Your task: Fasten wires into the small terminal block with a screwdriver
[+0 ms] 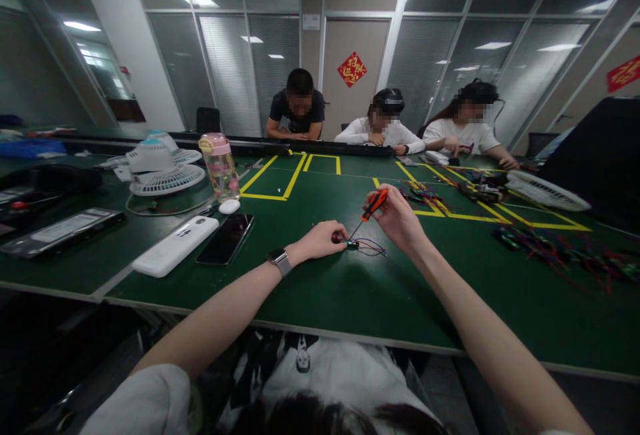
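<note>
My right hand (pixel 400 218) grips the orange and black handle of a screwdriver (pixel 375 204), whose thin shaft slants down to the left. Its tip meets, or comes very close to, a small green circuit board (pixel 353 244) on the table. Thin red and blue wires (pixel 373 246) run from the board to the right. Beside the tip, my left hand (pixel 325 238) has its fingers closed on the board's left end, where something red shows under the fingers. A watch sits on my left wrist.
Left of my hands lie a black phone (pixel 226 238), a white power bank (pixel 176 246) and a white oval case (pixel 229 206). Behind them stand a drinking bottle (pixel 221 168) and fan parts (pixel 167 178). Wired boards (pixel 570 252) are heaped at right. Three people sit opposite.
</note>
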The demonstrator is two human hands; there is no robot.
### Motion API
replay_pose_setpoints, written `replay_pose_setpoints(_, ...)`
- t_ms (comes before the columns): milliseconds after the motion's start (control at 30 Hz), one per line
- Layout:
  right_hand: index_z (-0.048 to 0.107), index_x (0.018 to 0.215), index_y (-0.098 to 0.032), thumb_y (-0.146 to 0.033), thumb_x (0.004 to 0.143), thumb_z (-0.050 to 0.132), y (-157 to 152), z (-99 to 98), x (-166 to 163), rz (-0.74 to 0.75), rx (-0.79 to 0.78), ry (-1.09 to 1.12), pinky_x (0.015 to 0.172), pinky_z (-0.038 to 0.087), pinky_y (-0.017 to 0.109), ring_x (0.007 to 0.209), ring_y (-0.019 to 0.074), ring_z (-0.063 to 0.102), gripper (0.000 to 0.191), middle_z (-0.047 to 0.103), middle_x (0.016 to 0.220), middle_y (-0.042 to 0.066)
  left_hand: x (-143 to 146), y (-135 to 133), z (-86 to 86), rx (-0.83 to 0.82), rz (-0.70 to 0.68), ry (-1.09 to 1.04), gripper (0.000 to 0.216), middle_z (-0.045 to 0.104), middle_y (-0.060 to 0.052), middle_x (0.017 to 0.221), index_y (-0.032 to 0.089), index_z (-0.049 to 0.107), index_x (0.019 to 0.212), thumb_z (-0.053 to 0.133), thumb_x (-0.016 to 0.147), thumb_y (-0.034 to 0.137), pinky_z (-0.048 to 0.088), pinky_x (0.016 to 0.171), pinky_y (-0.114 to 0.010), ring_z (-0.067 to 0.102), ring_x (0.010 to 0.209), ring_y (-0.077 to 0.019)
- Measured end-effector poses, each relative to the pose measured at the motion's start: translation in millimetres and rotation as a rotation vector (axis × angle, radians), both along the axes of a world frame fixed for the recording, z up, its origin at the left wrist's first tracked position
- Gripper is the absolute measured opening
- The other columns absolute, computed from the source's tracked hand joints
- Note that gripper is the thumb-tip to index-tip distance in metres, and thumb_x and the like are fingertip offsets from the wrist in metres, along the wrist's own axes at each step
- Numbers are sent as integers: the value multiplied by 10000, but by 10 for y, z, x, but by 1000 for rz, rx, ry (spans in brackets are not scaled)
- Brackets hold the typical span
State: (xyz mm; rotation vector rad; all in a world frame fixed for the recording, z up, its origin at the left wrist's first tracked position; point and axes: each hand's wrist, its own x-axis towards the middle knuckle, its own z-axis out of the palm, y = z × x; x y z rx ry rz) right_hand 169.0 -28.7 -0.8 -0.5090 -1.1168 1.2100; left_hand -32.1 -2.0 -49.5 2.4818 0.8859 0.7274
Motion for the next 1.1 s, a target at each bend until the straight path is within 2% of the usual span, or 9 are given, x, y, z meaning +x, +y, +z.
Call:
replay_pose_setpoints(133,684,881,-288,-400,742,767,2,-10,14,-45,34,-38,850,530,297,797,125,600,196,643,834,-30,3,-3,5,0,9,16,95,607,-12,821,158,680,884,671,803,207,417,661,-230,557,738,-137)
replay_pose_setpoints(300,658,998,-299,-432,805,696,3,-16,17,-19,25,-62,847,528,333,828,150,642,237,681,864,-10,-1,7,-7,0,3,16,111,608,-15,836,157,678,900,669,811,224,419,657,-229,558,742,-137)
replay_pose_setpoints(433,646,957,-299,-445,815,681,12,-28,9,-19,19,-49,829,533,334,828,152,649,206,692,880,-9,-1,6,-6,1,-5,10,108,599,-14,824,153,675,890,673,809,225,418,652,-230,553,735,-137)
replay_pose_setpoints(600,669,904,-301,-413,762,744,14,-33,8,-64,37,-45,818,540,305,802,133,614,196,660,868,-29,0,11,-13,3,-4,10,105,605,-16,832,155,673,891,669,814,227,422,656,-233,558,740,-139)
replay_pose_setpoints(800,666,993,-303,-448,776,726,-4,-14,4,-12,5,-49,862,526,342,835,153,647,268,694,863,-13,2,25,-34,13,2,10,101,600,-12,819,156,671,886,670,810,221,418,650,-225,554,733,-137)
replay_pose_setpoints(1100,674,908,-296,-414,738,771,5,-18,3,-45,19,-28,830,541,301,801,126,610,228,658,837,-35,3,11,-18,21,3,12,92,595,-11,812,155,668,880,666,812,217,411,644,-222,549,726,-133)
